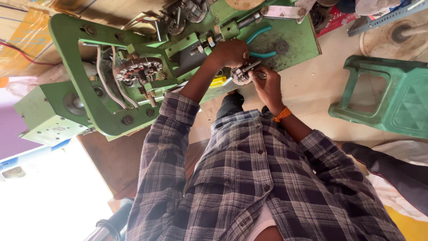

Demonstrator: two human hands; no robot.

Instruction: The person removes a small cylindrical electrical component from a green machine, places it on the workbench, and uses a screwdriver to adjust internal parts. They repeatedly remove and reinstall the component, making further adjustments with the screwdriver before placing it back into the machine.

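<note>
Pale floor lay beneath a green worktop, with a green stool well apart from the hands. Left hand and right hand met at a round metal part, which sat between their fingers, just off the worktop's edge. Left fingers were curled closed against the part's top; right fingers gripped its side, and a metal rod stuck out between them. Teal-handled pliers lay on the worktop just beyond the left fingers. A green machine stood farther off, past the left forearm.
</note>
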